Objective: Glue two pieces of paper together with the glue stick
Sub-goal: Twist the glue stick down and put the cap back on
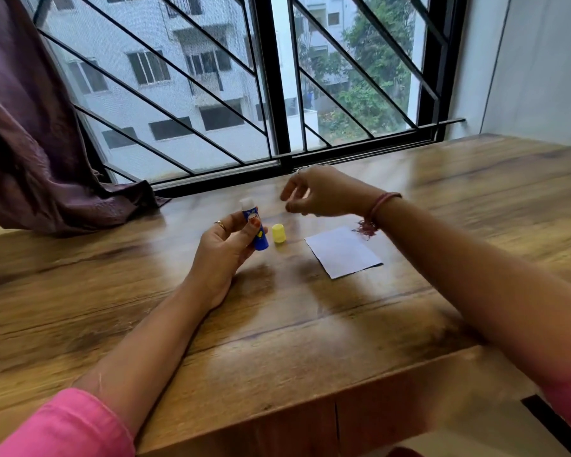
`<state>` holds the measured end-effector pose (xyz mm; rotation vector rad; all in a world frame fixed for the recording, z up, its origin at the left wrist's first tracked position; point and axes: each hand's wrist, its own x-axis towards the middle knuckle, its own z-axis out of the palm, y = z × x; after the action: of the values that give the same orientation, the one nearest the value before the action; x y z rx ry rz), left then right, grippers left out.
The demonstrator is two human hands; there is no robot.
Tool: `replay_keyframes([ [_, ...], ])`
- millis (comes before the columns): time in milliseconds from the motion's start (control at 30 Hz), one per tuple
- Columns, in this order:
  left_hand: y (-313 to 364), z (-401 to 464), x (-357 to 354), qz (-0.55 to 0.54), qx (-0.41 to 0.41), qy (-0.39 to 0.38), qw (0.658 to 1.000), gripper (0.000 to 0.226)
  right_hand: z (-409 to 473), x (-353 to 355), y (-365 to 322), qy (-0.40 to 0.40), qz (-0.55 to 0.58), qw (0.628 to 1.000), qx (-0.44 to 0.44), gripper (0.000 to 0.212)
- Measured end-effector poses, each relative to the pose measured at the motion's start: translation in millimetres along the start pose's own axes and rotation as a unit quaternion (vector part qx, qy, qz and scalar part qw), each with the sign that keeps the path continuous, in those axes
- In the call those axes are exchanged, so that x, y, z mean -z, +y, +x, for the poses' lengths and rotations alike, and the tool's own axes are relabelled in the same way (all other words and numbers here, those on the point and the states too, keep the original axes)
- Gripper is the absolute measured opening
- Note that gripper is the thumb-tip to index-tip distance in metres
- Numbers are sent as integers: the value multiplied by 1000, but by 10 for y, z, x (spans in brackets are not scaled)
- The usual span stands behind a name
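Nearest the camera, two pink sleeves (63, 427) frame the view, with bare forearms reaching out over a wooden table (277, 341). The left hand (223, 245) is raised a little above the tabletop and grips a glue stick (254, 225) between the thumb and the curled fingers; the thumb lies across the blue barrel, and a ring shows on one finger. The glue stick is tilted, uncapped, with its white tip pointing up and away from the person. Just to the right of it, a yellow cap (279, 233) stands on the table, apart from the stick and touched by neither hand. Further right lies a white sheet of paper (342, 252), flat on the wood, one corner toward the cap; whether it is one sheet or two stacked cannot be told. Above and beyond the paper, the right hand (317, 192) hovers in the air with its fingers loosely curled and slightly apart, holding nothing; it is somewhat blurred. A red thread bracelet (376, 209) circles that wrist. Behind the table a barred window (277, 77) faces a white building, and a purple curtain (30, 127) hangs at the left, its hem on the table.
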<state>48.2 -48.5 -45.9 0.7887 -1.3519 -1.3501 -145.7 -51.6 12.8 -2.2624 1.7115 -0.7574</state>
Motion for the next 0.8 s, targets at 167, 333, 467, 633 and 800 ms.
replay_keyframes([
  [167, 7, -13, -3, -2, -16, 8, 1000, 14, 22, -338, 44, -5, -79, 993, 90, 35],
  [333, 11, -24, -8, -4, -4, -7, 1000, 13, -5, -461, 60, 0, -136, 986, 96, 27],
  [467, 44, -60, -17, -5, 2, -41, 999, 23, -11, -260, 47, 67, 20, 995, 70, 26],
  [633, 77, -98, -31, 14, 17, -67, 997, 28, -185, 54, 26, 76, 344, 935, 38, 28],
  [800, 92, -122, -48, 16, 26, -74, 997, 25, -251, 54, -42, 13, 355, 932, 68, 28],
])
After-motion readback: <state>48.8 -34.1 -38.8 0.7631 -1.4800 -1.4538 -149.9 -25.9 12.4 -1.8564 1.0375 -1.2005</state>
